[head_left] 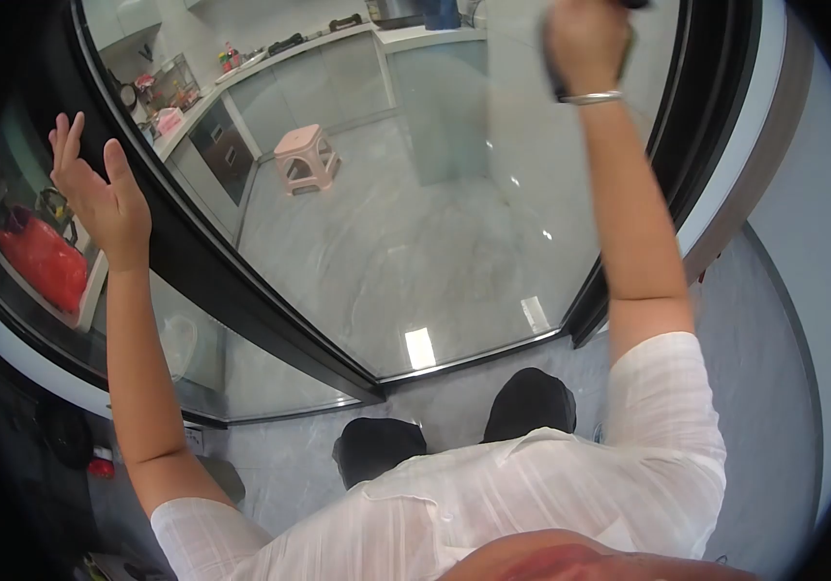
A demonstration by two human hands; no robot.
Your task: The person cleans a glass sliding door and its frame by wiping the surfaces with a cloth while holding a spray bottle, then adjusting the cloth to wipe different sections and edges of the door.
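In front of me stands a glass door panel [415,242] with black frames. My left hand [106,198] is raised at the left beside the black frame, its fingers spread and nothing in it; whether it touches the glass I cannot tell. High at the top right, my right hand [590,44] is closed round a dark object [636,4] that is mostly hidden behind it and cut off by the top edge. That hand is in front of the glass, near the right frame. A silver bracelet [592,98] circles the right wrist.
Behind the glass are a pink stool [307,160], a kitchen counter [241,73] with bottles, and grey floor tiles. A red bag [43,257] lies at the left. My feet in dark footwear [529,405] stand near the bottom door track [474,358].
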